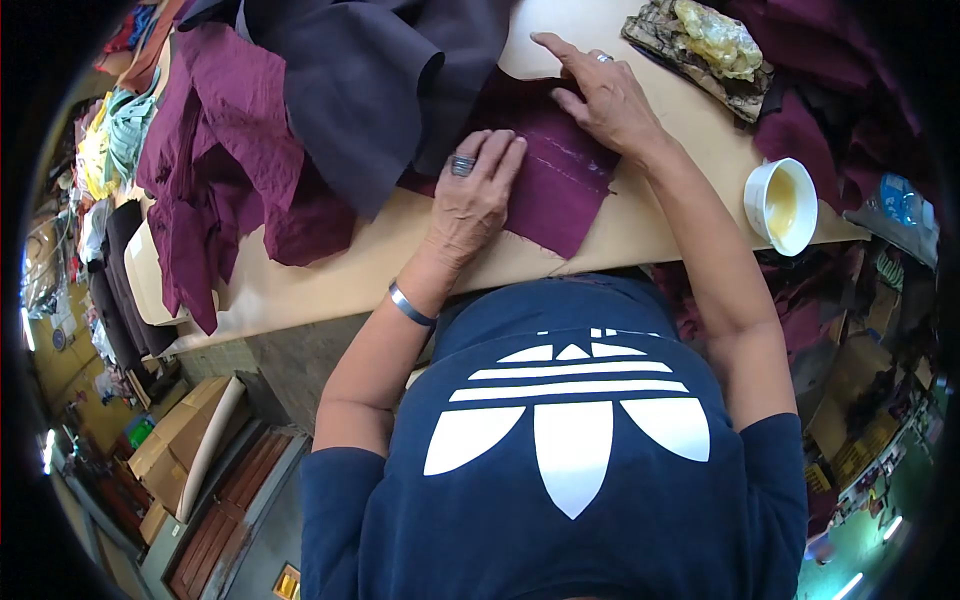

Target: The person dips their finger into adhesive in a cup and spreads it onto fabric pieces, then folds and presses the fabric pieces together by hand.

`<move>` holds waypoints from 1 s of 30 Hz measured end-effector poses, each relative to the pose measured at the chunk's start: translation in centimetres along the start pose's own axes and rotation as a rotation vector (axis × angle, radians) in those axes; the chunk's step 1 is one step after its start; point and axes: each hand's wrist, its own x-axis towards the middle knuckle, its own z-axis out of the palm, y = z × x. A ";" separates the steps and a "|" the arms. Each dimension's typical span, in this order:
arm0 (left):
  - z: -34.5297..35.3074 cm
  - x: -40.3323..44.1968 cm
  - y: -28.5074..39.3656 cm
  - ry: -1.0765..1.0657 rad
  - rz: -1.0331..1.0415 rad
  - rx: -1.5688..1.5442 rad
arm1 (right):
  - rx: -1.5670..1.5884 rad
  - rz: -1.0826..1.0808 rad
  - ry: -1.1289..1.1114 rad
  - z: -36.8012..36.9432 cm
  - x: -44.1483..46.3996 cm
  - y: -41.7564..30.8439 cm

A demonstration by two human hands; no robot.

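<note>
A maroon piece (pixel 560 205) with pale streaks across it lies on the table in front of me. My left hand (pixel 470 195), with a dark ring, is closed at the left edge of this piece, its fingers curled together and the thumb hidden. Over the upper right part of the piece is my right hand (pixel 612 105), index finger stretched out and thumb apart, with nothing held. A large dark sheet (pixel 365 90) spreads just left of my left hand.
Crumpled maroon material (pixel 220 130) hangs over the front left edge of the pale table (pixel 400 255). A white bowl (pixel 781 207) with yellowish contents stands at the right edge. Behind it lies a stained slab (pixel 655 40) bearing a yellowish translucent lump (pixel 720 42).
</note>
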 end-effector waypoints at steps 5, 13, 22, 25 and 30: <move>0.1 -0.2 -0.5 -0.013 0.021 0.026 | -0.050 -0.008 -0.013 1.3 0.2 1.0; -0.8 -0.2 0.2 -0.165 0.069 0.128 | -0.037 -0.008 -0.031 1.4 0.3 1.1; -0.2 -0.3 0.3 -0.096 -0.033 0.064 | -0.293 -0.148 -0.151 -0.1 -1.0 0.1; -0.4 -0.3 0.2 -0.096 -0.018 0.053 | -0.311 -0.136 -0.233 -1.1 -2.4 -0.2; -0.6 -0.2 0.0 -0.054 -0.032 -0.019 | -0.324 -0.088 -0.364 -4.3 -5.2 -0.1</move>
